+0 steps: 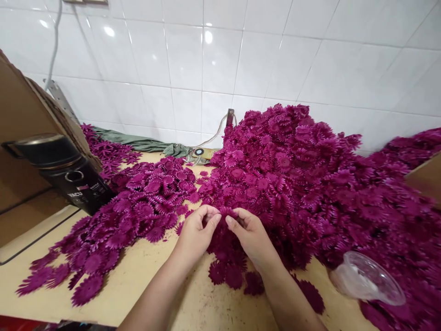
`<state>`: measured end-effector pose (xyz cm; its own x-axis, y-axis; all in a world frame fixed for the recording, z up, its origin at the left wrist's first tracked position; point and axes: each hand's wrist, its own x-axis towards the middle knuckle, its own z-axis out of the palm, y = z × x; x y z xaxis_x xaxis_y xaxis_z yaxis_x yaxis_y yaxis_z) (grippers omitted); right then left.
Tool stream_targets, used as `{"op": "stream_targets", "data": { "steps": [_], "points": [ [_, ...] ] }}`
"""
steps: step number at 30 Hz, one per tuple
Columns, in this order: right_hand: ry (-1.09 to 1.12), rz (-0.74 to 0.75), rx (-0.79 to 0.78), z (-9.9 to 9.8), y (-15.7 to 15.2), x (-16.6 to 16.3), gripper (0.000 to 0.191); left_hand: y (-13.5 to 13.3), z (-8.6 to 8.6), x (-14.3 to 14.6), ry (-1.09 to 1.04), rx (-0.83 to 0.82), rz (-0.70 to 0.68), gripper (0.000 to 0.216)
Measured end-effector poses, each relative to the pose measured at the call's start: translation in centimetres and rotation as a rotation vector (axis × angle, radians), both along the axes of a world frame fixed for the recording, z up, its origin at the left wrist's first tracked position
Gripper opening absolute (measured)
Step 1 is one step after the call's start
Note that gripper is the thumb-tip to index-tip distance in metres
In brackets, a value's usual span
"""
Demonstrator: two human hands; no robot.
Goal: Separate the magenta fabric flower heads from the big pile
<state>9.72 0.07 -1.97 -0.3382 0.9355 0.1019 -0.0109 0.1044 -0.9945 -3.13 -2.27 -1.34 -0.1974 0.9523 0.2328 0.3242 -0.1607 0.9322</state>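
Note:
Between my two hands is a magenta artificial flower piece (pixel 225 211), round with a fringed edge. My left hand (pixel 202 225) pinches its left side with thumb and curled fingers. On the opposite side my right hand (pixel 246 226) pinches it in the same way. Directly below and behind the hands, loose flower pieces spill from a large magenta heap (pixel 275 170) on the right. A lower pile of similar flower pieces (pixel 138 207) spreads to the left of my left hand.
A black vacuum bottle (pixel 74 177) leans beside a cardboard box (pixel 20 138) at left. Green cloth (pixel 138 140) lies along the tiled wall (pixel 182 59). At lower right a clear plastic tub (pixel 368 278) is tipped among the flowers. The tan tabletop (pixel 144 285) shows in front.

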Motion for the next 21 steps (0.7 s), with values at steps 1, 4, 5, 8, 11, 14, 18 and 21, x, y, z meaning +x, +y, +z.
{"op": "stream_targets", "data": {
  "steps": [1, 4, 5, 8, 11, 14, 18, 21],
  "points": [
    [-0.002, -0.018, 0.009, -0.1, 0.0, 0.0, 0.020, -0.1, -0.1, 0.1, 0.015, 0.035, 0.034, 0.005],
    [-0.072, -0.104, 0.073, -0.1, 0.0, -0.1, 0.026, -0.6, -0.1, 0.4, 0.085, 0.183, 0.119, 0.010],
    [-0.112, -0.145, 0.108, -0.1, 0.1, -0.1, 0.028, -0.7, -0.1, 0.5, 0.105, 0.213, 0.107, 0.012],
    [-0.197, -0.203, 0.188, 0.0, 0.1, -0.1, 0.032, -0.9, -0.3, 0.9, 0.112, 0.192, 0.007, 0.014],
    [-0.191, -0.155, 0.169, -0.1, 0.0, -0.1, 0.034, -0.9, -0.5, 1.2, 0.026, 0.106, -0.007, 0.021],
    [-0.170, -0.119, 0.124, -0.4, 0.0, 0.0, 0.038, -0.8, -0.1, 1.3, -0.113, 0.028, -0.044, 0.018],
    [-0.084, -0.087, 0.083, -0.4, -0.1, -0.1, 0.039, -0.6, 0.7, 1.8, -0.383, -0.076, -0.111, 0.016],
    [-0.029, -0.076, 0.081, -0.1, -0.7, -0.5, 0.036, 0.0, 0.6, 2.1, -0.586, -0.106, -0.087, 0.021]
  ]
}}
